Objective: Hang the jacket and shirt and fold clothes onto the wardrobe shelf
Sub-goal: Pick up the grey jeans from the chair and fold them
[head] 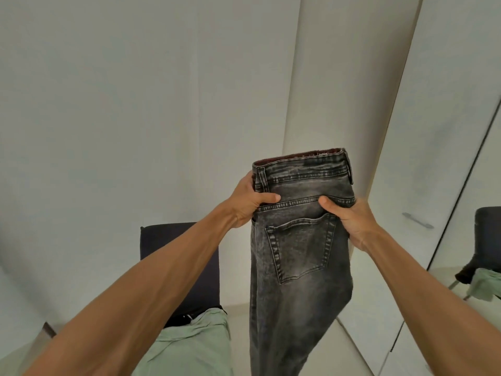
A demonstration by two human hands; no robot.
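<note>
Both hands hold up a pair of dark grey washed jeans (298,240) in the air in front of a white wall (135,104). Nothing supports the jeans from below. They are folded lengthwise, with the waistband (303,169) at the top, a back pocket (301,251) facing the camera, and the legs hanging down past the bottom of the view.

The left hand (248,203) grips the jeans' left edge just under the waistband. Its thumb lies flat across the front of the cloth, and its fingers are curled round behind, out of sight. The right hand (352,223) grips the right edge a little lower, level with the top of the pocket. Its thumb presses the front just above the pocket opening, and its fingers are also hidden behind the denim. Both are tight holds on the fabric, with no open gap.

Below the left forearm stands a chair (168,251) with a dark backrest. A pale green garment (195,346) is spread over its seat and reaches the front edge, and a strip of dark cloth (187,318) lies along the back edge of the seat. To the right is a white wardrobe door (433,131) with a metal handle (417,220). A glossy panel beside it reflects a dark chair and green cloth.
</note>
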